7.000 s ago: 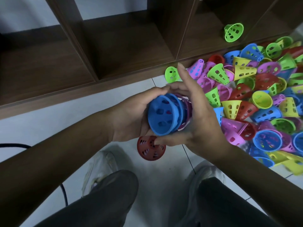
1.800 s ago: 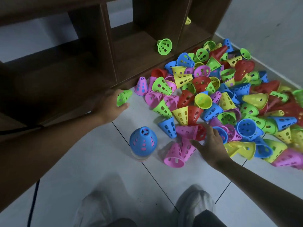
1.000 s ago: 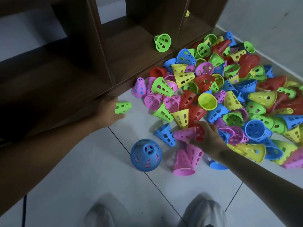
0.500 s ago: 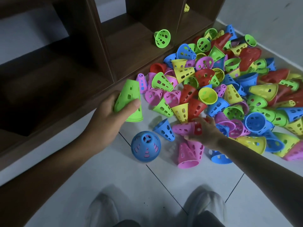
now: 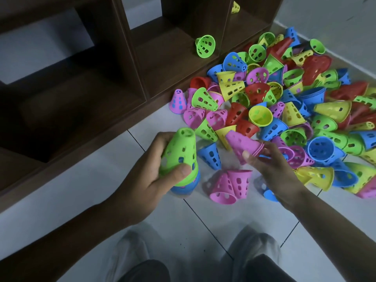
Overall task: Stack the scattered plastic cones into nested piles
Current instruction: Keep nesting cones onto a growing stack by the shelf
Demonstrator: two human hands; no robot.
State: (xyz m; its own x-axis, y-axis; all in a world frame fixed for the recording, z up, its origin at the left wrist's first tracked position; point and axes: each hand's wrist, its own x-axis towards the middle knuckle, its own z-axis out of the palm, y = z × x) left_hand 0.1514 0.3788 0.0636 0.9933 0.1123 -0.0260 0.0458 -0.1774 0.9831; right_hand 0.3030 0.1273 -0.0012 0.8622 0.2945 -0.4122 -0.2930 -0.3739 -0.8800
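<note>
My left hand (image 5: 150, 178) grips a green cone (image 5: 180, 154) and holds it down over the blue-topped nested stack (image 5: 184, 189) standing on the floor; only the stack's lower rim shows beneath it. My right hand (image 5: 272, 165) pinches a pink nested cone bundle (image 5: 241, 144) lifted just above the floor, tip pointing left. Two pink cones (image 5: 231, 187) lie between my hands, with a blue cone (image 5: 210, 154) just behind them. A big heap of scattered cones (image 5: 284, 110) in several colours fills the right side.
A dark wooden shelf unit (image 5: 101, 94) runs along the left and back; a green cone (image 5: 205, 46) lies in one compartment and a yellow cone (image 5: 235, 7) in another. My two shoes (image 5: 252, 245) stand on the white tiled floor (image 5: 71, 192) near the bottom edge.
My left hand has carried the green cone down and right onto the blue stack. My right hand has lifted the pink bundle out of the heap.
</note>
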